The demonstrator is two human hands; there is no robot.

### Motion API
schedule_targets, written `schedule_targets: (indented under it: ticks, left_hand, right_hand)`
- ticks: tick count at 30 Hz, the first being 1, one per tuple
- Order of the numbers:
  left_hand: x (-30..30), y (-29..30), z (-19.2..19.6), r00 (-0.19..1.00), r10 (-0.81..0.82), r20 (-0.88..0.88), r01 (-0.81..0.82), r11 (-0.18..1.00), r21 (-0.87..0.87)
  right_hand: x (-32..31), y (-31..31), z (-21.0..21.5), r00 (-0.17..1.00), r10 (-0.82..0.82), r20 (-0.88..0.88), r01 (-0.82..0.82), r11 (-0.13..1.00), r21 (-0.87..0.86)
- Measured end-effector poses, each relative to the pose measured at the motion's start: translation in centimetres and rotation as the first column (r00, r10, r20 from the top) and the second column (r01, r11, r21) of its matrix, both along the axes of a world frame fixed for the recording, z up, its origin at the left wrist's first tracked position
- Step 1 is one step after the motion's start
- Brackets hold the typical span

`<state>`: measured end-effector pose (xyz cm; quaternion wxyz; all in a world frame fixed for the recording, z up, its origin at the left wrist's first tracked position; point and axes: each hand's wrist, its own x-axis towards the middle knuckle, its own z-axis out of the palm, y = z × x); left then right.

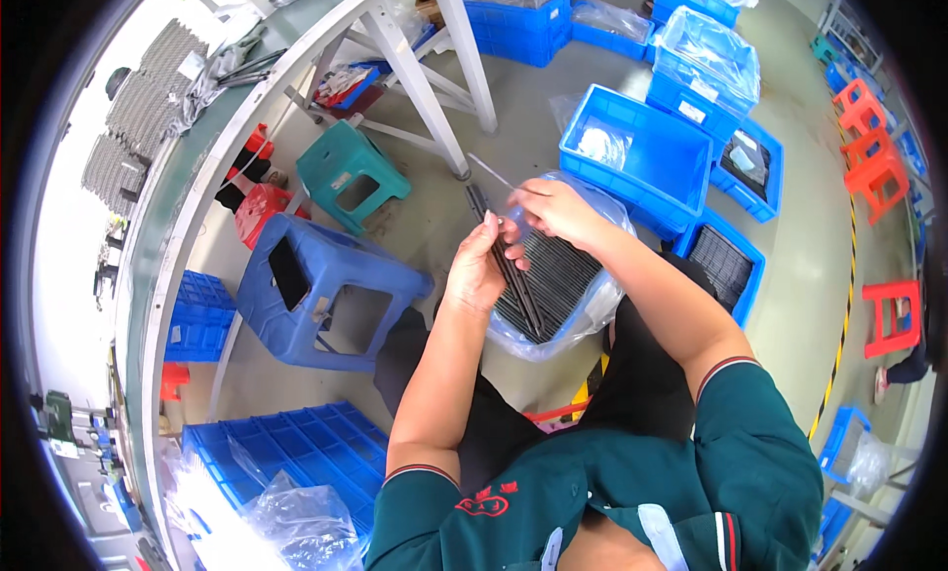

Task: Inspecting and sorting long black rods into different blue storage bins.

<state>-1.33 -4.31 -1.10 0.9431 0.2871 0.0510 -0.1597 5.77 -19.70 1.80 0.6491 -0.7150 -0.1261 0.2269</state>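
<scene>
While the left hand [481,265] clamps long slender dark rods [524,297], the right hand [558,211] pinches a thin grey stick [491,170]

The held rods slant over a bin lined with clear plastic [598,312] — similar dark rods [563,265] lie in rows inside — and both hands sit close together. Farther left, a blue plastic stool [341,275] bears a flat black rectangle [289,273].

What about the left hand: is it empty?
No, the left hand is closed around dark rods, which stick out on both sides of its grip.
</scene>
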Motion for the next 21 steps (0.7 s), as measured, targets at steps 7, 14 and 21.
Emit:
schedule_targets:
  ticks: [7, 14, 21]
  left_hand:
    - [1.1, 2.9, 0.3, 0.93, 0.367, -0.033, -0.366, 0.93, 0.025]
    - [0.9, 2.1, 1.5, 0.902, 0.433, -0.002, -0.432, 0.9, 0.051]
    - [0.8, 1.3, 1.0, 0.9, 0.435, -0.003, -0.433, 0.897, 0.087]
  right_hand:
    - [-3.0, -1.1, 1.5, 0.984, 0.169, -0.061, -0.162, 0.981, 0.103]
    - [-4.7, -0.8, 2.3, 0.952, 0.295, -0.084, -0.294, 0.956, 0.019]
    - [-4.7, -0.3, 1.9, 0.967, 0.236, -0.097, -0.233, 0.971, 0.045]
